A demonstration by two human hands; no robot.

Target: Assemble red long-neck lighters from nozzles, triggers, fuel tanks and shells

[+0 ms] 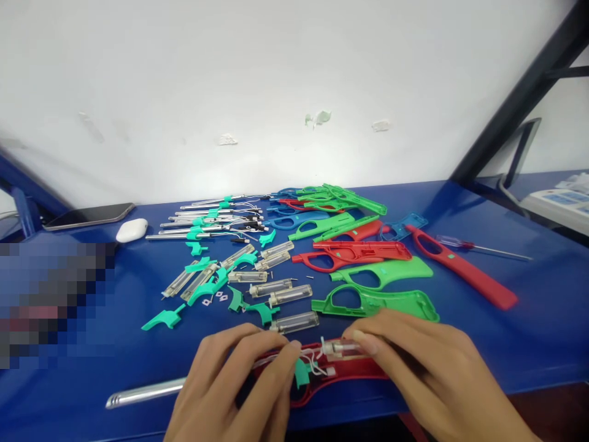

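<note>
At the near edge of the counter (529, 347), my right hand (426, 368) pinches a clear tank (339, 348) over the red half-shell (359, 369), fingers hiding its far end. My left hand (239, 374) curls over the shell; I can't tell its grip. A silver tube (145, 391) juts left; open counter stretches rightward.

Phone (89, 215) w/ small white case (132, 230) just beside, L; pale boxy item (559, 205), poss. equip., R edge

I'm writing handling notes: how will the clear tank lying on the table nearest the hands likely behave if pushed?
The clear tank looks stiff, given its straight, hard-looking walls. It is probably light, being much smaller than the nearby red shell. Its boxy sides suggest sliding rather than rolling.
</note>
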